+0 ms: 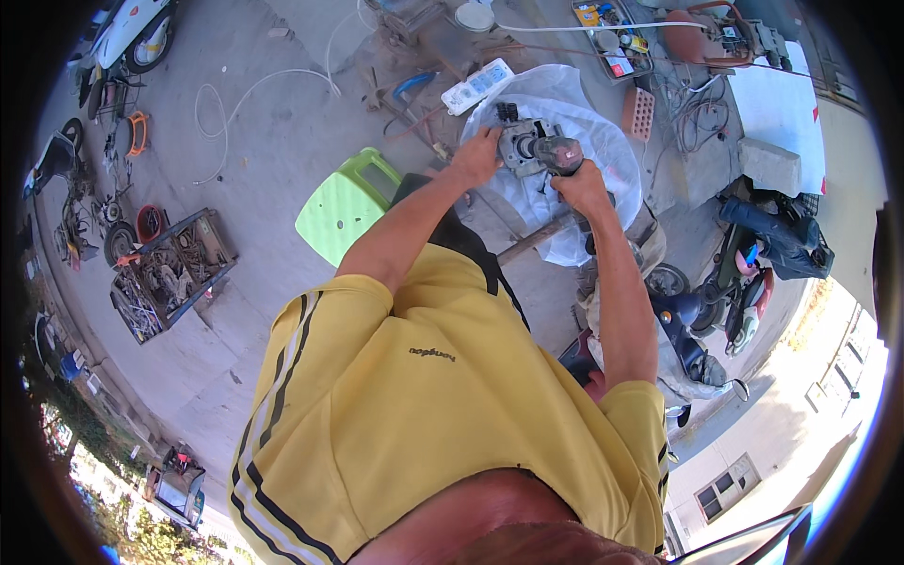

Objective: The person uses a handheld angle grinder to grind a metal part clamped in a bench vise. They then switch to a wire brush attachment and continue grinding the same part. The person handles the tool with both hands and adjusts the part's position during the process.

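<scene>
a metal casing [519, 149] lies on the plastic sheet [617, 160]; our right hand [583, 186] clasps a power tool [561, 155] over it, our left hand [480, 156] meets the casing's edge, whether gripping we cannot tell. our yellow shirt [452, 405] bears dark lettering [432, 355]. left of the sheet, a crate [215, 281] holds metal parts [175, 271]; beyond the sheet, a tray [644, 51] holds mixed items [607, 40].
</scene>
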The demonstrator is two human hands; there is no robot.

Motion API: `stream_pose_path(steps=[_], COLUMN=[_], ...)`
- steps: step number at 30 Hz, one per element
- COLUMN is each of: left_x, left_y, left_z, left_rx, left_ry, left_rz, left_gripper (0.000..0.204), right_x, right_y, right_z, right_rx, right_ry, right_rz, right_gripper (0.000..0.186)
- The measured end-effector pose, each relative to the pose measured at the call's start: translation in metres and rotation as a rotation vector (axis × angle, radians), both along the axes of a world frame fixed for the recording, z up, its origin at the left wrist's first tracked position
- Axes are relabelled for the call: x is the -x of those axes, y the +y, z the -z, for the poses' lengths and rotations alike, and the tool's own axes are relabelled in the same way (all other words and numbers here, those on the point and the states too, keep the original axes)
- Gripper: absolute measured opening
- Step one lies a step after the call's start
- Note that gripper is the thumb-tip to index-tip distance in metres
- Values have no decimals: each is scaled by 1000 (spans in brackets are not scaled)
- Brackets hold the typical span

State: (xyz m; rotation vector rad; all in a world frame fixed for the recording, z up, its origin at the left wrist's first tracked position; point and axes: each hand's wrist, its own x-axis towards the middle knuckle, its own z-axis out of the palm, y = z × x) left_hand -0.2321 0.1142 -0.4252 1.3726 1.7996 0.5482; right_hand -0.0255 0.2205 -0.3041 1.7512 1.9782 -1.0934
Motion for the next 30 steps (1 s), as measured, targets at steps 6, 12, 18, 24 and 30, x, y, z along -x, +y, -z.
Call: stream_pose_path(steps=[6,12,18,24,30], left_x=[-4,0,7,16,24], left_y=[-1,-3,3,3,10], left_z=[1,0,-9,-6,-12], left_rx=[-2,-38,-12,-5,27], left_ry=[11,-3,-46,-86,-120], left_rz=[10,2,49,111,152], left_gripper=[72,73,71,66,59], right_x=[5,20,7,14,41], right_y=[1,0,-10,-32,-37], right_z=[-7,-26,0,-6,-32], right_rx=[-30,66,-55,-28,31], right_ry=[-10,13,-16,-20,-59], right_rz=[-71,9,48,235,421], right_gripper=[44,41,39,33,31])
